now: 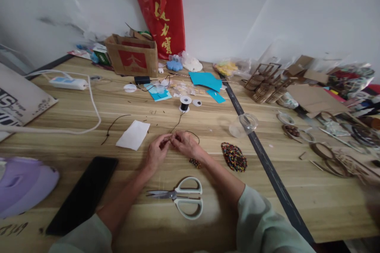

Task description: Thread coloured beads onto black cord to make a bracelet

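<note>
My left hand [158, 149] and my right hand [185, 143] meet fingertip to fingertip, both pinched on a thin black cord [175, 125]. The cord runs up to a white spool [184, 104] wound with black, and a loop of it arches past my right hand. Partly under my right wrist lies a small cluster of colourful beads [195, 162]. A coiled string of multicoloured beads [234, 157] rests to the right. Closer to me, white-handled scissors [181, 197] lie with blades slightly apart. A white paper [133, 134] is left of my hands.
A black phone [83, 195] and a purple iron-like object [26, 185] lie at left, near a power strip [69, 83]. A clear plastic container [243, 125] stands right of centre. Behind are a cardboard box [132, 56], a red bag [175, 19] and blue sheets [205, 80].
</note>
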Tool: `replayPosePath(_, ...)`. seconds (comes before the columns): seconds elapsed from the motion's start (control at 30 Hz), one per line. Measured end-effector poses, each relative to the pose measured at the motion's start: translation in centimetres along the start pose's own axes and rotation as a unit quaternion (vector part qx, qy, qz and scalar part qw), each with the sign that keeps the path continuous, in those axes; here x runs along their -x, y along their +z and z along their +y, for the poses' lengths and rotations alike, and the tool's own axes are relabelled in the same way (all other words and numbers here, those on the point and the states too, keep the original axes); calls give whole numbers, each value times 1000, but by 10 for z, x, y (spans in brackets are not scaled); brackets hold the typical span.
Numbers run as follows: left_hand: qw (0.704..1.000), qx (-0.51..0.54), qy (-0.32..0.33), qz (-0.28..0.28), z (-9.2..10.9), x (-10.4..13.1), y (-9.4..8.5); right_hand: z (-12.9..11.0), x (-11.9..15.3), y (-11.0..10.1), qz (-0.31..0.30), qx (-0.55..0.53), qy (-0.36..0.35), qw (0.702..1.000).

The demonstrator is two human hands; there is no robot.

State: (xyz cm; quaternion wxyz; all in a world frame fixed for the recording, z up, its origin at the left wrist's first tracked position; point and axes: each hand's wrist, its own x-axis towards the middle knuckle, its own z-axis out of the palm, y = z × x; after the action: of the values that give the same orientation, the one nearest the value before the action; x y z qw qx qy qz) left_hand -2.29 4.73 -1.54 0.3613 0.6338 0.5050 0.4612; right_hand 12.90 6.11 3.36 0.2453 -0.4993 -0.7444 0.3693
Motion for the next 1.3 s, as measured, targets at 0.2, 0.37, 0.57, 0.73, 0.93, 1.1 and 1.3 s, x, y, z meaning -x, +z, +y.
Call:
replayPosePath(0.2,999,6,-28,39,-2,-3,-3,-9,1,-7,9,57,-21,998)
replayPosePath(0.37,994,49,-70,63,-3,-5,-4,-7,6,-23,24,122,-54,991)
replayPosePath(0.57,975,120,-116,147,-3,-11,-5,6,12,-66,73,104,-60,990)
replayPosePath(0.73,966,147,-123,171,1,-11,-6,17,22,-110,132,37,0,991)
replayPosePath(0.93,968,142,-112,172,2,-11,-6,27,40,-145,172,-7,38,984)
replayPosePath(1.1,964,154,-118,180,-1,-11,-5,32,53,-157,217,-30,52,974)
replayPosePath(1.3,960,133,-92,229,4,-9,-4,17,53,-131,152,-12,8,988)
